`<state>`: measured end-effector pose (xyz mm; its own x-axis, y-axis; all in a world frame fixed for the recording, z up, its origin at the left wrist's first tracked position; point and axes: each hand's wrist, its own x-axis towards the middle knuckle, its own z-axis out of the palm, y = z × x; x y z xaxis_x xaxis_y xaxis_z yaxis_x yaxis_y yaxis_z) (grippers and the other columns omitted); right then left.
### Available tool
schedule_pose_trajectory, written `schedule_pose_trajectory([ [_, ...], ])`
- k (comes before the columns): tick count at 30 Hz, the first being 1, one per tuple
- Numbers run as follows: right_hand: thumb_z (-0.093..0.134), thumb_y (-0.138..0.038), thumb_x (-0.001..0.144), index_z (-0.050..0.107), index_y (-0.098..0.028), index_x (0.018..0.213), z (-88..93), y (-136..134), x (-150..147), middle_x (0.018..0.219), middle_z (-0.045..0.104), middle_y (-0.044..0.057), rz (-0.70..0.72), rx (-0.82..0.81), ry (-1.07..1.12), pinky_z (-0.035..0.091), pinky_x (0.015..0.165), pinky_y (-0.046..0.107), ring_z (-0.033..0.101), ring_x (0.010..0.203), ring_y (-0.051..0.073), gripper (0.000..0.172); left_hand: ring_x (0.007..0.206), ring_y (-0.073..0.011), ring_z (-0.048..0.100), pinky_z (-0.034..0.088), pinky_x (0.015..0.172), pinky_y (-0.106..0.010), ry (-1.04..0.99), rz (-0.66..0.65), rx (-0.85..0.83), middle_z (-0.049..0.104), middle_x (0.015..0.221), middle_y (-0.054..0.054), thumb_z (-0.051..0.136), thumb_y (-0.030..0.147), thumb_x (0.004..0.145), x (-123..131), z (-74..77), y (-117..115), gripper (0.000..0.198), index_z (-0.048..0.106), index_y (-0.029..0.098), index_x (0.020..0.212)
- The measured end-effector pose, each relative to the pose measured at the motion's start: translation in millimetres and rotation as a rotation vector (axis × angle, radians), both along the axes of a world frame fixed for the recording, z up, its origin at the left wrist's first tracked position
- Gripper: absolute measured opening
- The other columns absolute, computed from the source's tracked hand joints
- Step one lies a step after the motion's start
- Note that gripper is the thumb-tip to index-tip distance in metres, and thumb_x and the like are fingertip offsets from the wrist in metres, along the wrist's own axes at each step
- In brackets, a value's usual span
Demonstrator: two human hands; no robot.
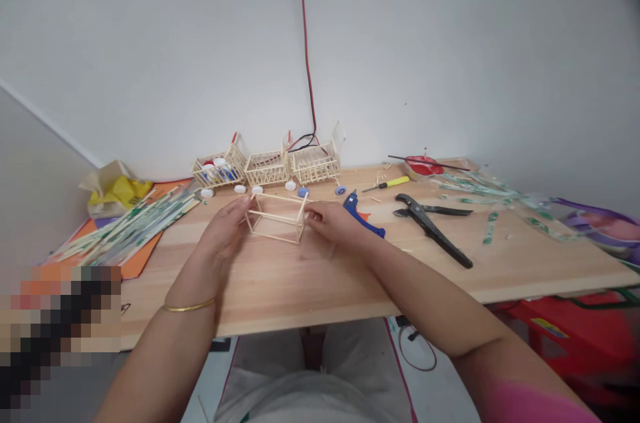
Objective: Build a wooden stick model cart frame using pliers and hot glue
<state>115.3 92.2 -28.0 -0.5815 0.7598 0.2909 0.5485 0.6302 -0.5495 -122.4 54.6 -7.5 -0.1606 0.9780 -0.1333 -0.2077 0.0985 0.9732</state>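
Both hands, left hand (pixel 223 228) and right hand (pixel 334 221), fingers pinched on stick frame (pixel 278 217).

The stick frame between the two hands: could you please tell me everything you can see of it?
The stick frame is an open box-shaped skeleton of thin, pale wood-like sticks joined at the corners, with no panels or wheels. It rests on the wooden table, lying lengthwise, in front of three finished stick carts. The left hand touches its left end and the right hand pinches its right end. A blue glue gun lies just to its right.
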Motion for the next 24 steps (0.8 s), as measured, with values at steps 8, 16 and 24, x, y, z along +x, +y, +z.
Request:
schedule_pose_trajectory([
  [8,0.051,-0.018,0.086,0.062,-0.016,0.074,1.3,-2,-3,0.074,0.063,0.003,0.07,0.114,0.051,0.037,0.065,0.022,0.055,0.072,0.014,0.016,0.09,-0.0169,0.06,0.047,0.074,-0.026,-0.038,-0.046,0.002,0.067,0.101,-0.007,0.077,0.036,0.064,-5,4.4,-4,0.04,0.067,0.018,0.098],
  [16,0.047,-0.02,0.089,0.066,-0.017,0.092,8.4,1,7,0.092,0.065,0.01,0.067,0.383,0.094,0.045,0.074,0.027,0.059,0.087,0.018,0.02,0.116,-0.0246,0.052,0.04,0.097,-0.037,0.04,-0.268,0.171,0.052,0.131,-0.009,0.077,0.029,0.064,-10,8.0,-9,0.061,0.056,0.023,0.121],
  [24,0.051,-0.014,0.083,0.064,-0.019,0.089,9.4,8,11,0.087,0.067,0.007,0.099,0.415,0.23,0.047,0.074,0.029,0.061,0.084,0.017,0.015,0.136,-0.0281,0.027,0.024,0.111,-0.044,0.554,-0.388,0.366,0.027,0.149,-0.006,0.075,0.031,0.066,-9,-1.9,-11,0.084,0.032,0.031,0.139],
])
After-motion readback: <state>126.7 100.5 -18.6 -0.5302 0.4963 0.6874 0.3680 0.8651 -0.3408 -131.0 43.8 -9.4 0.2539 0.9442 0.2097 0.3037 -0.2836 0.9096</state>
